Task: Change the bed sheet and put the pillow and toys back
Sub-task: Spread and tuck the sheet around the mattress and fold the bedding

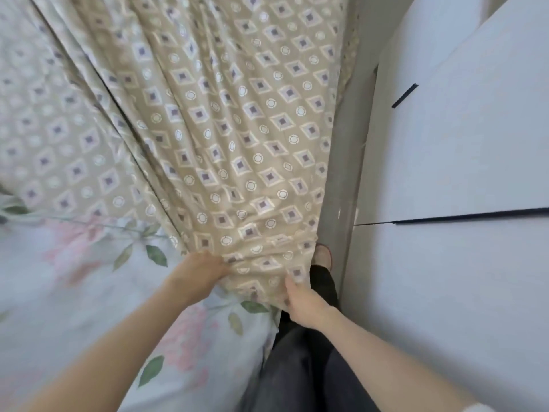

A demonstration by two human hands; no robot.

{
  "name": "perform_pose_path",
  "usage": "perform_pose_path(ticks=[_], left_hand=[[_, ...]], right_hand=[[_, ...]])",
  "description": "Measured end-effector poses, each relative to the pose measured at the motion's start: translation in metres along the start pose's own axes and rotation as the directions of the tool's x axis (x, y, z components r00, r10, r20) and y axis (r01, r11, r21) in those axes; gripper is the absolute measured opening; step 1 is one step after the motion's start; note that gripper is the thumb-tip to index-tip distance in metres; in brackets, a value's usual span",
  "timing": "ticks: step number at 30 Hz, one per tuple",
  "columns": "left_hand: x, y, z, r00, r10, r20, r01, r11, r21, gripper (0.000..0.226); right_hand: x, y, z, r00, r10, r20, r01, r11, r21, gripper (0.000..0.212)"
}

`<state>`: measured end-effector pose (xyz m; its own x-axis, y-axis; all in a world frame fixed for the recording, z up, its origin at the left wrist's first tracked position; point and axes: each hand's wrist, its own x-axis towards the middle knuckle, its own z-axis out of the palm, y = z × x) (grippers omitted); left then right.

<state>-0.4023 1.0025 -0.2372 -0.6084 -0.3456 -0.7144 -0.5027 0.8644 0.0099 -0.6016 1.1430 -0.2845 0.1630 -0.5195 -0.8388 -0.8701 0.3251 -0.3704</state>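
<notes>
A beige bed sheet (225, 120) with purple diamonds and white circles lies in long folds across the bed, stretching away from me. Both my hands grip its near edge. My left hand (199, 272) bunches the cloth at the bed's corner, and my right hand (300, 301) holds the part that hangs over the bed's side. Under the beige sheet lies a pale floral sheet (74, 278) with pink flowers and green leaves, which covers the near left of the bed. No pillow or toys are in view.
A narrow strip of grey floor (344, 179) runs between the bed and white cabinet doors (463, 162) on the right. My dark trouser leg (300, 367) and a slipper (323, 257) stand in that gap.
</notes>
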Motion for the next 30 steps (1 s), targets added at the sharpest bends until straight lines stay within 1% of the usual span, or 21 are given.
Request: perform_pose_path(ticks=[1, 2, 4, 5, 6, 7, 8, 9, 10, 11, 14, 15, 16, 18, 20, 21, 24, 25, 28, 30], left_hand=[[0.001, -0.001, 0.002, 0.999, -0.043, -0.025, 0.042, 0.998, -0.037, 0.048], [0.003, -0.002, 0.003, 0.994, -0.089, -0.056, 0.085, 0.994, -0.071, 0.050], [0.006, -0.005, 0.005, 0.979, -0.159, -0.126, 0.147, 0.984, -0.097, 0.055], [0.007, -0.006, 0.005, 0.973, -0.179, -0.145, 0.169, 0.982, -0.079, 0.058], [0.008, -0.009, 0.005, 0.971, -0.190, -0.143, 0.186, 0.982, -0.046, 0.061], [0.009, -0.011, 0.006, 0.972, -0.197, -0.128, 0.198, 0.980, -0.003, 0.063], [0.010, -0.013, 0.005, 0.972, -0.208, -0.107, 0.213, 0.976, 0.036, 0.062], [0.012, -0.014, 0.004, 0.969, -0.228, -0.097, 0.234, 0.970, 0.064, 0.058], [0.014, -0.014, 0.001, 0.961, -0.258, -0.102, 0.266, 0.961, 0.074, 0.053], [0.015, -0.015, -0.001, 0.950, -0.291, -0.112, 0.300, 0.952, 0.067, 0.049], [0.018, -0.014, -0.011, 0.932, -0.350, -0.094, 0.354, 0.935, 0.034, 0.050], [0.018, -0.015, -0.013, 0.934, -0.346, -0.089, 0.351, 0.936, 0.038, 0.051], [0.018, -0.017, -0.017, 0.938, -0.336, -0.086, 0.341, 0.938, 0.053, 0.051], [0.018, -0.022, -0.022, 0.952, -0.294, -0.081, 0.302, 0.946, 0.117, 0.053], [0.017, -0.023, -0.025, 0.971, -0.232, -0.062, 0.240, 0.955, 0.173, 0.055], [0.016, -0.020, -0.024, 0.977, -0.211, -0.041, 0.215, 0.962, 0.166, 0.055], [0.014, -0.009, -0.017, 0.983, -0.182, -0.016, 0.183, 0.980, 0.079, 0.052], [0.013, -0.007, -0.014, 0.984, -0.175, -0.013, 0.176, 0.983, 0.054, 0.054], [0.009, -0.013, -0.002, 0.988, -0.155, -0.001, 0.154, 0.988, -0.022, 0.064], [0.008, -0.018, 0.004, 0.988, -0.151, -0.010, 0.150, 0.985, -0.086, 0.059]], right_hand=[[-0.001, 0.003, 0.000, 0.999, 0.007, -0.031, -0.007, 1.000, 0.010, 0.065], [-0.004, 0.006, -0.001, 0.997, 0.002, -0.073, -0.001, 1.000, 0.015, 0.065], [-0.006, 0.017, -0.004, 0.991, -0.004, -0.131, 0.010, 0.999, 0.050, 0.051], [-0.008, 0.024, -0.007, 0.989, -0.007, -0.148, 0.019, 0.996, 0.084, 0.043], [-0.010, 0.030, -0.011, 0.989, -0.007, -0.149, 0.023, 0.994, 0.107, 0.040], [-0.012, 0.036, -0.017, 0.990, -0.004, -0.142, 0.020, 0.993, 0.113, 0.045], [-0.012, 0.042, -0.021, 0.990, -0.033, -0.140, 0.046, 0.995, 0.089, 0.056], [-0.013, 0.045, -0.027, 0.986, -0.066, -0.150, 0.071, 0.997, 0.026, 0.067], [-0.013, 0.048, -0.031, 0.980, -0.097, -0.172, 0.091, 0.995, -0.043, 0.072], [-0.013, 0.050, -0.035, 0.975, -0.108, -0.196, 0.088, 0.990, -0.106, 0.068], [-0.009, 0.048, -0.038, 0.958, -0.069, -0.279, 0.016, 0.982, -0.188, 0.026], [-0.009, 0.046, -0.038, 0.954, -0.055, -0.295, -0.006, 0.980, -0.201, 0.020], [-0.007, 0.044, -0.037, 0.955, -0.050, -0.294, -0.017, 0.976, -0.219, 0.019], [-0.004, 0.041, -0.035, 0.961, -0.088, -0.262, 0.008, 0.956, -0.292, 0.021], [0.000, 0.040, -0.031, 0.973, -0.081, -0.218, 0.004, 0.943, -0.333, 0.025], [0.002, 0.040, -0.030, 0.979, -0.066, -0.195, -0.004, 0.941, -0.338, 0.029], [0.008, 0.046, -0.031, 0.991, 0.006, -0.134, -0.051, 0.941, -0.333, 0.047], [0.010, 0.048, -0.032, 0.992, 0.021, -0.125, -0.060, 0.946, -0.319, 0.050], [0.014, 0.050, -0.032, 0.997, 0.030, -0.074, -0.051, 0.951, -0.305, 0.049], [0.017, 0.049, -0.027, 1.000, 0.020, -0.025, -0.026, 0.956, -0.291, 0.047]])
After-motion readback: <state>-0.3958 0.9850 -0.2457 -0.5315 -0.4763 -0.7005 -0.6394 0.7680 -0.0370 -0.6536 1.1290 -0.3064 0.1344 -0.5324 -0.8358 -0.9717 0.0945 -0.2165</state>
